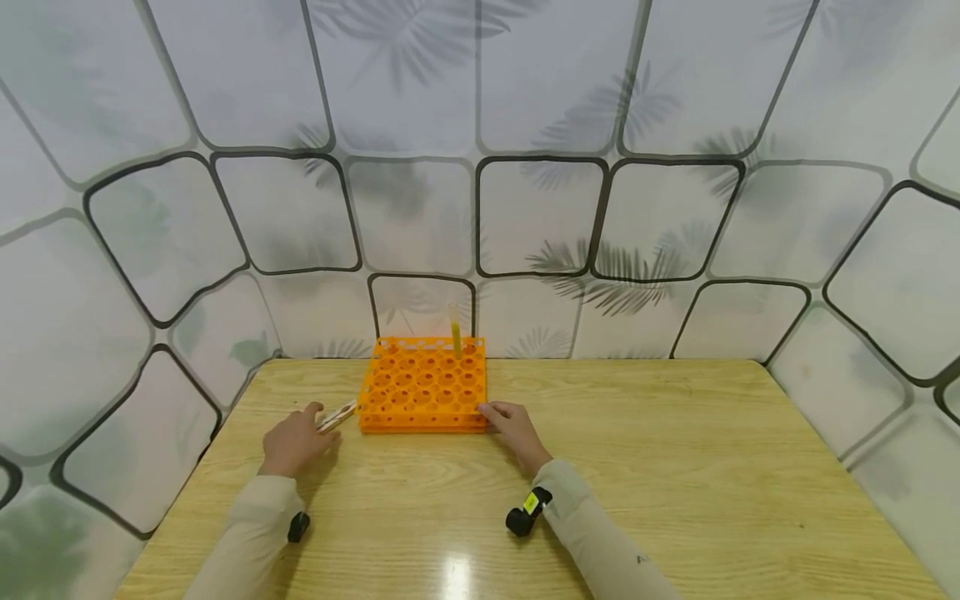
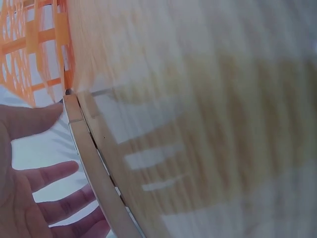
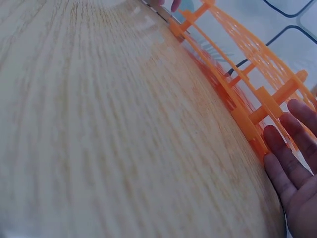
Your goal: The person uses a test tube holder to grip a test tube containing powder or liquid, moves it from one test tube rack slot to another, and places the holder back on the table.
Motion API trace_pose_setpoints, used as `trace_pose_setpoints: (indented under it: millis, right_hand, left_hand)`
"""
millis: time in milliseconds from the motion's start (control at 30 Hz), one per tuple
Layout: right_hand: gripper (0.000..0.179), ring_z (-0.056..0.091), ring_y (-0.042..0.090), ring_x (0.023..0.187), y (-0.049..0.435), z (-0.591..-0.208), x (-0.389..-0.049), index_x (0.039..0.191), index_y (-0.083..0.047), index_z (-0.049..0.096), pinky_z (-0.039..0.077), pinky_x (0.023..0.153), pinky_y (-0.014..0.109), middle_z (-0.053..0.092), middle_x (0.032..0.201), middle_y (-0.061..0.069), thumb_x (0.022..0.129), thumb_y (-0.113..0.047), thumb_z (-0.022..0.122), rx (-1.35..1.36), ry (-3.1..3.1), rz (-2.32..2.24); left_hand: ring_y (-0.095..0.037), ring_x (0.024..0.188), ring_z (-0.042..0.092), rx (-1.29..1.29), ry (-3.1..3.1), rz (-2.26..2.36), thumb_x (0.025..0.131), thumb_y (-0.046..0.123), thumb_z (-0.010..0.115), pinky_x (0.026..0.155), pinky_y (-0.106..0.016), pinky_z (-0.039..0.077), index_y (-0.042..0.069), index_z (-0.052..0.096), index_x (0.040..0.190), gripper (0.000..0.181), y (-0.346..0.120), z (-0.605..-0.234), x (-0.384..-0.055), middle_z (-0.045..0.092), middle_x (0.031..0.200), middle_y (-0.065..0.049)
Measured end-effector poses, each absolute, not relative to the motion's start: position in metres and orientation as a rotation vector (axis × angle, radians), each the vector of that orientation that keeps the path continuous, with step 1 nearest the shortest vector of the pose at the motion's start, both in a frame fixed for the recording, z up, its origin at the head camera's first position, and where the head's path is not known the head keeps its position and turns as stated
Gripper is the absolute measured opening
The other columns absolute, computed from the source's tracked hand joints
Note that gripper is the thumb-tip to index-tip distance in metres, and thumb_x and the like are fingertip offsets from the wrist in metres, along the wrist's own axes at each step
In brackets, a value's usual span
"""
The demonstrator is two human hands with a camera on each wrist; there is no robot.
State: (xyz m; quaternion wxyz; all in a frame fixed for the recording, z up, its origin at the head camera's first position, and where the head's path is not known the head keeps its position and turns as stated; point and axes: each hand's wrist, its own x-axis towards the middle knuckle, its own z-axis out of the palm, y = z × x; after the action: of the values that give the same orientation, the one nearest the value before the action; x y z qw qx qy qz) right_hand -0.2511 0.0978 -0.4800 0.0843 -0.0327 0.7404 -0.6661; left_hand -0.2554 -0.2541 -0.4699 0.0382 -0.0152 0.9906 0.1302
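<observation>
An orange test tube rack (image 1: 423, 383) stands at the table's far side. One tube with yellow contents (image 1: 457, 340) rises from its back right part. Beside the rack's front left corner lies a slim clamp of two pale wooden strips (image 1: 337, 416), seen close up as wooden strips (image 2: 91, 158) in the left wrist view. My left hand (image 1: 296, 440) is at the clamp's near end, its fingers spread and extended, not closed round it. At the rack's front right corner, my right hand (image 1: 517, 432) touches the orange plastic with extended fingers (image 3: 282, 146).
The wood-grain table (image 1: 675, 467) extends to both sides and in front of the rack. Behind it hangs a pale patterned fabric wall (image 1: 540, 217). A small black device (image 1: 528, 512) is worn at the right wrist, another (image 1: 298, 527) at the left.
</observation>
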Motion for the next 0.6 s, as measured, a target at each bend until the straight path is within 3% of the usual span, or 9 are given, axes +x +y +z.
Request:
trace_pose_setpoints:
  millis: [300, 600]
  right_hand:
    - [0.033, 0.063, 0.033, 0.102, 0.103, -0.481, -0.253, 0.111, 0.007, 0.064, 0.051, 0.089, 0.042, 0.063, 0.114, 0.024, 0.096, -0.02, 0.054, -0.092, 2.194, -2.029]
    - [0.031, 0.065, 0.032, 0.093, 0.11, -0.504, -0.268, 0.112, 0.005, 0.061, 0.053, 0.083, 0.04, 0.063, 0.106, 0.025, 0.096, -0.021, 0.055, -0.062, 2.179, -2.114]
  left_hand:
    - [-0.043, 0.078, 0.061, 0.027, 3.027, 0.35, 0.086, 0.049, 0.057, 0.059, -0.048, 0.048, 0.004, 0.037, 0.138, 0.072, -0.253, -0.471, -0.257, 0.052, 0.119, -0.037]
    - [-0.045, 0.077, 0.06, 0.068, 3.042, 0.35, 0.085, 0.063, 0.052, 0.059, -0.049, 0.048, 0.003, 0.032, 0.142, 0.085, -0.247, -0.466, -0.248, 0.049, 0.121, -0.039]
